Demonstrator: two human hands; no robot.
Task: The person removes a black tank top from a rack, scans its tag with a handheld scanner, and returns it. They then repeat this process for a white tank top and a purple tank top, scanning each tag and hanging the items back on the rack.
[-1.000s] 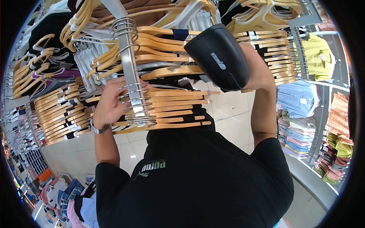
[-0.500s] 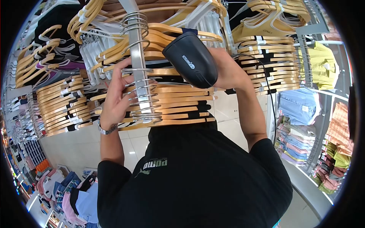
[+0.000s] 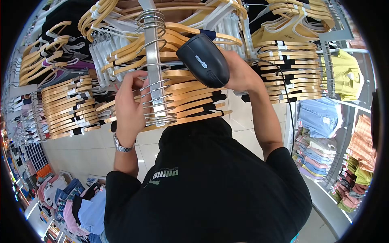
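Beside the rail [image 3: 153,50], the left hand [image 3: 129,107] curls, grip unclear; the right hand [image 3: 240,73] grips a barcode scanner [image 3: 204,60], whose slack cord [image 3: 288,98] could snag hangers [image 3: 194,86] if pulled.

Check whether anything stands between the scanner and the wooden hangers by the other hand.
Nothing visible stands between the scanner, in the right hand, and the wooden hangers just below it in the picture. The metal rail, with its hooks, lies between the scanner and the left hand.

Handle of the scanner [image 3: 204,60] hidden
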